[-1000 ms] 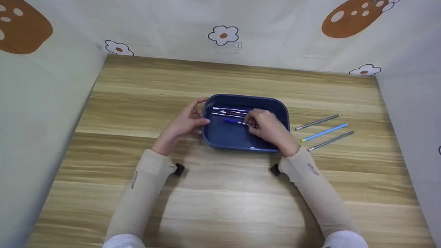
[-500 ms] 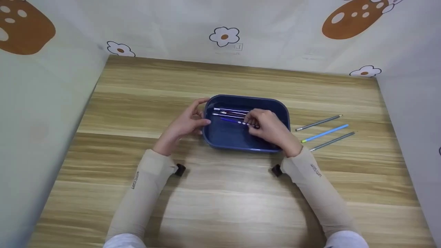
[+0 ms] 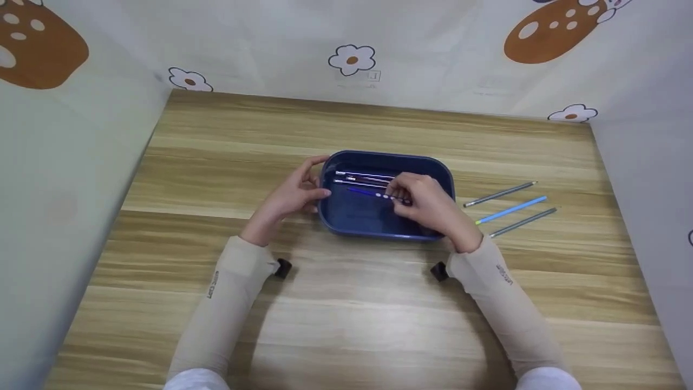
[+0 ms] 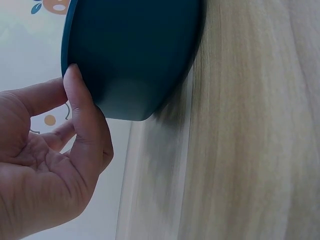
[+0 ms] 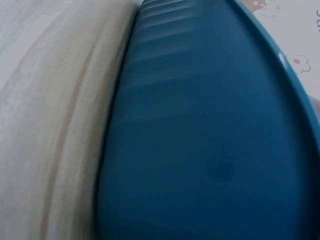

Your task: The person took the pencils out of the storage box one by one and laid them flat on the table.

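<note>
Nearest, a beige left sleeve (image 3: pixel 216 309) and a right sleeve (image 3: pixel 514 309) are being stretched over the wooden table (image 3: pixel 352 314), and a small black block (image 3: pixel 282 268) is being worn at the left wrist, another block (image 3: pixel 439 271) at the right. Farther off, mid-table, the blue tray (image 3: pixel 373 225) is being supported on the wood, its long side facing near. Over its right part, a dark blue spotted pencil (image 3: pixel 364 192) is being pinched between the thumb and curled fingers of the right hand (image 3: pixel 427 203); its left end is being pointed across the tray. How the hidden fingertips are being set cannot be told. The tray's left end is being gripped by the left hand (image 3: pixel 289 192), thumb and index finger being spread apart at the rim, the others being bent outside. To the right, a near dark pencil (image 3: pixel 524 222), a light blue pencil (image 3: pixel 511 210) and a far dark pencil (image 3: pixel 499 194) are being seen lying slanted. Along the tray's far side, slim sticks (image 3: pixel 363 174) are being partly covered by the right hand. Farthest, a flower-printed backdrop (image 3: pixel 433 65) is being shown.
</note>
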Demonstrator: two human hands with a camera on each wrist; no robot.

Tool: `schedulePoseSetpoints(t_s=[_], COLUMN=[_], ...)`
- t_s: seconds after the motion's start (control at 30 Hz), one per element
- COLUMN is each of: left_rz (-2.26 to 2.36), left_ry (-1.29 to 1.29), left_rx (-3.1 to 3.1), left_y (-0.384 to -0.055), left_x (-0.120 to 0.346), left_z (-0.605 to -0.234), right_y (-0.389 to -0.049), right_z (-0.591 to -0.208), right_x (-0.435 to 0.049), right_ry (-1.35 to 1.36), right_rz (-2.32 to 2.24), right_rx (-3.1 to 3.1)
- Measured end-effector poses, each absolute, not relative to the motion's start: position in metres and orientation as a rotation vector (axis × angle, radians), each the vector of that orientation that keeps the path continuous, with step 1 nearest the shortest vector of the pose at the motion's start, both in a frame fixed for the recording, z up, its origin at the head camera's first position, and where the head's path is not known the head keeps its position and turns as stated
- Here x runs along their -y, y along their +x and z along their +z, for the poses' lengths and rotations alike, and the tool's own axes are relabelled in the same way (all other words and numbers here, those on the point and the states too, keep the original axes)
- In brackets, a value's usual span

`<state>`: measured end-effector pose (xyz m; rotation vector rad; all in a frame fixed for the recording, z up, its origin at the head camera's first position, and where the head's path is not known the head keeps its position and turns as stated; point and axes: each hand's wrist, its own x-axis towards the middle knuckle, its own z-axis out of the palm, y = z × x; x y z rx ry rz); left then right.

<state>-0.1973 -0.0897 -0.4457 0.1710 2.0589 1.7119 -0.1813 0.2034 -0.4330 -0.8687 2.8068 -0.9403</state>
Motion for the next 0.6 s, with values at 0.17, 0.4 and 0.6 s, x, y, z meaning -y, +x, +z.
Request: schedulePoseSetpoints(t_s=[0.17,0.4,0.6], left_rz=[1.7,1.687,1.666], left_ry=[0.171,0.16,0.155], left_rx=[-2.078,-2.084,-2.089], left_y=[-0.197,-0.197,-0.197], left_x=[0.089,0.088,0.089], left_z=[-0.445,-0.445,-0.445], right_y=[-0.177,-0.168,-0.156], right_z=[-0.428,-0.42,-0.407], right_x=[-0.206,-0.209,-0.212], right_ry=[-0.913,-0.969,-1.028], right_rz=[-0.965,-0.984,-1.012], right_rx=[-2.832,-2.864,-2.875])
